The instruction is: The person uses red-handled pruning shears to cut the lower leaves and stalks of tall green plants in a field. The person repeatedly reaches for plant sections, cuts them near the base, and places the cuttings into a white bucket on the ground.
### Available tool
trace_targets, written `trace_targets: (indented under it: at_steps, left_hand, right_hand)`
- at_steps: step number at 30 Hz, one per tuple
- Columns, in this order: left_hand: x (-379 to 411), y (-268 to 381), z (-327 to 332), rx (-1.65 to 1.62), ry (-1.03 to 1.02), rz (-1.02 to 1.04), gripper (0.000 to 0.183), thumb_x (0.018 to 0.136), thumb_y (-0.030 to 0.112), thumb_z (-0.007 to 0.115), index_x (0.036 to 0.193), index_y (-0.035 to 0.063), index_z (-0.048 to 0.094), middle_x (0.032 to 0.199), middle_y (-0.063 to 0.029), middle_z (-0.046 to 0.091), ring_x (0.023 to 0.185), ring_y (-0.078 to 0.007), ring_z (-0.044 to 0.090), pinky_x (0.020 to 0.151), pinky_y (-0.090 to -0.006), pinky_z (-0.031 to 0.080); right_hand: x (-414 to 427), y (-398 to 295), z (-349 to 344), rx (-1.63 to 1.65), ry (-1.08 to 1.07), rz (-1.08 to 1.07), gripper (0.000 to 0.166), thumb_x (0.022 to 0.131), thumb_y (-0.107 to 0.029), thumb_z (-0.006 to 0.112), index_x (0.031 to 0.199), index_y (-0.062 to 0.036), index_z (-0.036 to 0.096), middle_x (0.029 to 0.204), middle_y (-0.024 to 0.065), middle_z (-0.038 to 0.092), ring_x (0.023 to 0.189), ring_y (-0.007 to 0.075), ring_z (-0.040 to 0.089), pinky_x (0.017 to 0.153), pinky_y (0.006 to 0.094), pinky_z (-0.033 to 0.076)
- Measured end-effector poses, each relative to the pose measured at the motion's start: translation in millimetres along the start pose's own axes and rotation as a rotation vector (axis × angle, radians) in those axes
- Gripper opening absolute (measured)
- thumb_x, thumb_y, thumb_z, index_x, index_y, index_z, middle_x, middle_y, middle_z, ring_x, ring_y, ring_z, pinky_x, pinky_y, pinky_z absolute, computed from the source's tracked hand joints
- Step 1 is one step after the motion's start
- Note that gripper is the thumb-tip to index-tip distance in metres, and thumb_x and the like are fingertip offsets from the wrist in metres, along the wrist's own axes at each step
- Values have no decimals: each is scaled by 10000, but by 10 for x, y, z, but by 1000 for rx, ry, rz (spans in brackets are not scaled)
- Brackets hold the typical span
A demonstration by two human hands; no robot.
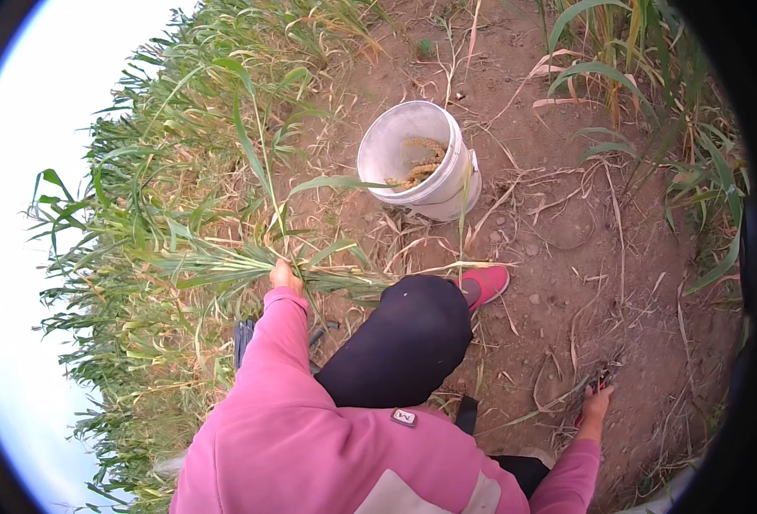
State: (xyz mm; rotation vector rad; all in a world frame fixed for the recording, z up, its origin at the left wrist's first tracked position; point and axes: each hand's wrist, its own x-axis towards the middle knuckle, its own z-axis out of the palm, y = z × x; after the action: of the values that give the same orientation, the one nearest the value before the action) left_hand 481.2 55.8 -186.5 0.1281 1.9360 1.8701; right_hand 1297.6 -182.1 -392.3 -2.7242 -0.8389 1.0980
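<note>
My left hand (285,277) is closed around a bundle of green leafy stalks (224,265), whose leaves spread out to the left and lower ends run right toward my knee. At the lower right, my right hand (595,401) grips a small hand tool with red handles (602,385), low over the soil; its exact kind cannot be told. A white plastic bucket (468,186) stands on the ground beyond my knee. Inside it lie several yellowish-brown seed heads (425,168). A long green leaf crosses in front of the bucket's rim.
Dense green crop plants (160,160) line the left side, and more tall plants (635,64) rise at the upper right. Dry stalks and leaves litter the brown soil (558,257). My red shoe (486,284) is planted below the bucket. A dark ribbed object (243,340) lies beside my left sleeve.
</note>
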Motion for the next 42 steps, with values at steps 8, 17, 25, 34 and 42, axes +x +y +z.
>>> trace_targets:
  at_steps: [8, 17, 25, 34, 42]
  left_hand:
    - [-119, -50, 120, 176, -88, -121, 442, 929, 364, 515, 1122, -33, 538, 1021, -131, 613, 826, -266, 599, 704, -426, 518]
    - [-161, -11, 172, 1528, 23, 447, 545, 899, 396, 509, 1052, -127, 514, 1027, -308, 603, 986, -416, 596, 849, -482, 456]
    - [-3245, 276, 2831, 580, -1358, 988, 112, 857, 19, 569, 966, -2, 551, 874, -94, 575, 767, -180, 564, 747, -291, 462]
    - [-5928, -286, 4056, 1338, -2137, 1159, 549, 834, 356, 675, 1181, -34, 509, 1103, -205, 599, 1059, -274, 585, 907, -368, 448]
    - [-5710, -1301, 5077, 538, -1942, 493, 1111, 683, 377, 800, 1430, -36, 89, 1412, -227, 326, 1294, -317, 375, 1075, -379, 301]
  right_hand:
    - [5, 74, -31, -25, 28, 9, 465, 818, -192, 677, 1111, -26, 355, 985, 249, 613, 974, 425, 590, 828, 448, 448]
    - [-21, 13, 19, -42, -45, 48, 576, 819, -291, 669, 1206, -62, 309, 1079, 271, 591, 1035, 456, 553, 849, 497, 434]
    - [-420, -617, -608, -53, -188, 174, 719, 796, -474, 636, 1273, -36, 322, 1216, 264, 537, 1135, 402, 525, 949, 458, 421]
    - [-859, -1, -1051, 243, 75, 256, 633, 765, -484, 614, 1205, -66, 431, 1097, 230, 603, 1052, 375, 573, 910, 445, 433]
    - [-1091, -5, -1127, 243, 135, 340, 602, 760, -482, 622, 1165, -76, 440, 1101, 223, 600, 1073, 378, 556, 922, 438, 418]
